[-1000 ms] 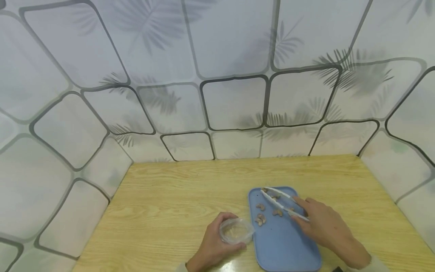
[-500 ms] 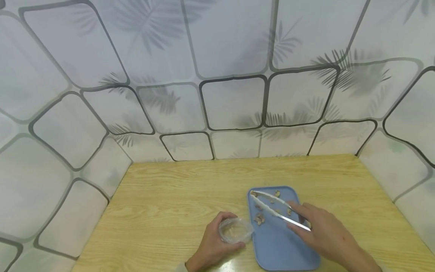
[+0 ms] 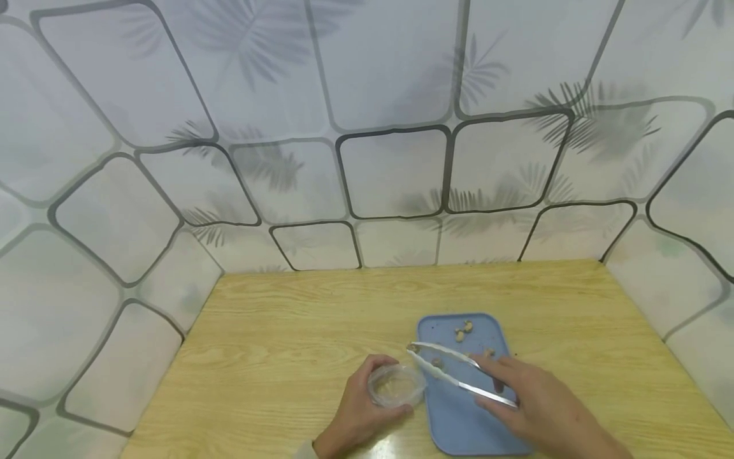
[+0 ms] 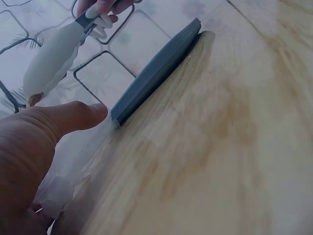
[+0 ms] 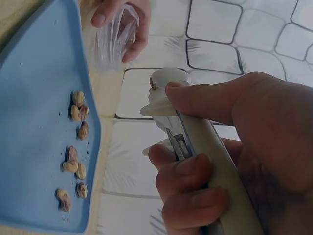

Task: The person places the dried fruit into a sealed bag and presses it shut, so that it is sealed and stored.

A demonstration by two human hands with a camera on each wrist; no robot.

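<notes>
My right hand (image 3: 545, 401) grips a pair of metal tongs (image 3: 487, 394) with white tips. A brown nut (image 4: 34, 100) sits pinched at those tips, which hang just beyond the left edge of a blue tray (image 3: 476, 424). My left hand (image 3: 358, 408) holds a clear plastic tub (image 3: 395, 386), its fingers and thumb curled round the sides, beside that edge. Something pale shows inside it, too blurred to name. Several cashews (image 5: 78, 112), some with brown skin, lie on the tray in the right wrist view. The tongs partly cover the tray in the head view.
A yellow wood-grain table (image 3: 287, 331) bears the tray and reaches back to a patterned wall covering (image 3: 395, 172). More of this covering closes off the left and right sides. Small dark crumbs (image 5: 88, 142) dot the tray near the cashews.
The tongs have swung left and toward me, from the tray's far left corner to near the tub, taking a nut along. My left hand and the tub have hardly moved.
</notes>
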